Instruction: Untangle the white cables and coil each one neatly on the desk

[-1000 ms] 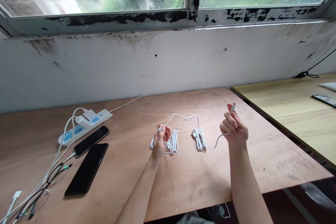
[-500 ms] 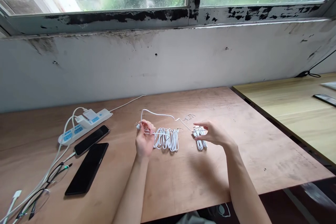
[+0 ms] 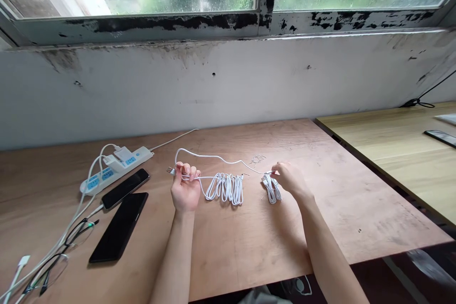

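A white USB cable runs in a loose arc between my two hands. My left hand is closed around it, with the USB plug sticking out to the left past the fingers. The cable's other end is pinched by my right hand, whose fingertips hide most of that tip. Just below those fingers lies a small bundled white cable on the table. Between my hands, a larger coil of white cable rests on the wood, with one strand leading from it toward my left hand.
A power strip with plugged-in chargers stands at the left, near two dark phones and a pair of glasses. Thin wire ties lie behind the cables. A lighter table adjoins on the right.
My left hand has moved left with the plug end. My right hand's spread fingers have closed on the cable's other end, above the small bundle.
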A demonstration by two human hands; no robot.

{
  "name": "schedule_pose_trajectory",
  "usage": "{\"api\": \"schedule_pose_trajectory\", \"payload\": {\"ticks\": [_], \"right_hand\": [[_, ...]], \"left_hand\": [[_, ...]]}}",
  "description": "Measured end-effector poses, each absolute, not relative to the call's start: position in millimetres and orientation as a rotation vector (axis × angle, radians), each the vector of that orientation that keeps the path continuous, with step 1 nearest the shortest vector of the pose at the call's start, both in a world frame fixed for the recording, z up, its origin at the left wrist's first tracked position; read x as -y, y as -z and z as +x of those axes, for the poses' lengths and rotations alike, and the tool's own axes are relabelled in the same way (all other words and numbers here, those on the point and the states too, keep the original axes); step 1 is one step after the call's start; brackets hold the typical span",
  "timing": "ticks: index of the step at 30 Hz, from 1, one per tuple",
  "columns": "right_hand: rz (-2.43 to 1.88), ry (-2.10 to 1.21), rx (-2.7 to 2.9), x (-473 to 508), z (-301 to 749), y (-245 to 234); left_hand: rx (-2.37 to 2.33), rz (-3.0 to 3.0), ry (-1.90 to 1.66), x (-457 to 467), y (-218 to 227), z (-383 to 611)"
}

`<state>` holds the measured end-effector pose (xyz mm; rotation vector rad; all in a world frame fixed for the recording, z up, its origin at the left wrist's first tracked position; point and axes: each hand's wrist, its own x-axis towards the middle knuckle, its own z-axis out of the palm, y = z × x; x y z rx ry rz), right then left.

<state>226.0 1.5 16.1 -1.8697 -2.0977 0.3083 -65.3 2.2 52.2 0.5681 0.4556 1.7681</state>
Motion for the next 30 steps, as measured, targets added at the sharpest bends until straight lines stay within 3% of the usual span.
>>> {"api": "schedule_pose_trajectory", "payload": {"ticks": [6,12,19,30], "right_hand": [[-1.380,-0.932,1.776,-3,220,-10],[-0.903,-1.443,1.012,-11,205,0],[-0.673,-1.632,0.720,-14,207,-3],[-0.734,-1.546,0.693,-4,204,-13]], "left_hand": [[-0.804,0.926,-1.730,-3,-43,-57],[-1.408,1.525,-1.433,3,-32,-51],[-1.732,1.740,-1.215,2,-32,-49],[-1.929,1.719,-1.115,-2,-24,-52]]}}
